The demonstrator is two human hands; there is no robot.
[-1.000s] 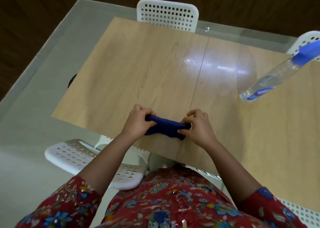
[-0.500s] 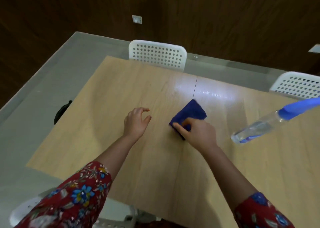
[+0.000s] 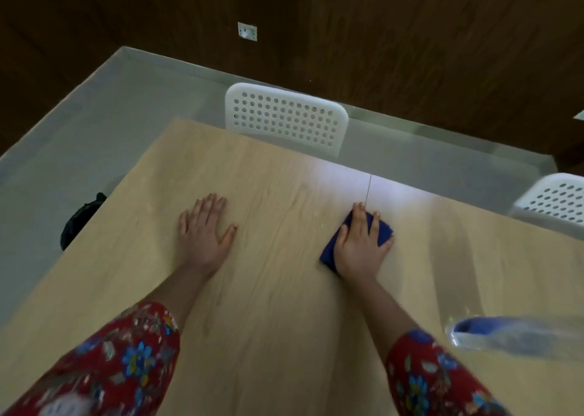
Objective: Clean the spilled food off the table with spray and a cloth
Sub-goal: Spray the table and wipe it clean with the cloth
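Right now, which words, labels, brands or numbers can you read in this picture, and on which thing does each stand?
No text can be read in this picture.
On the spray bottle: the blue label is too blurred to read.
On the wall socket: any marking is too small to read.

A wide stretch of bare wooden counter (image 3: 284,305) lies open between the left hand (image 3: 202,235), flat on the surface, and the right hand (image 3: 360,245), flat on a folded blue cloth (image 3: 384,230). Beyond the fingertips the surface runs free to the far edge, where a white perforated chair back (image 3: 284,118) rises just behind it. A second white chair (image 3: 556,200) stands at the far right edge. A blurred spray bottle (image 3: 512,336) takes up the near right. A dark object (image 3: 79,223) sits on the floor beside the left edge.
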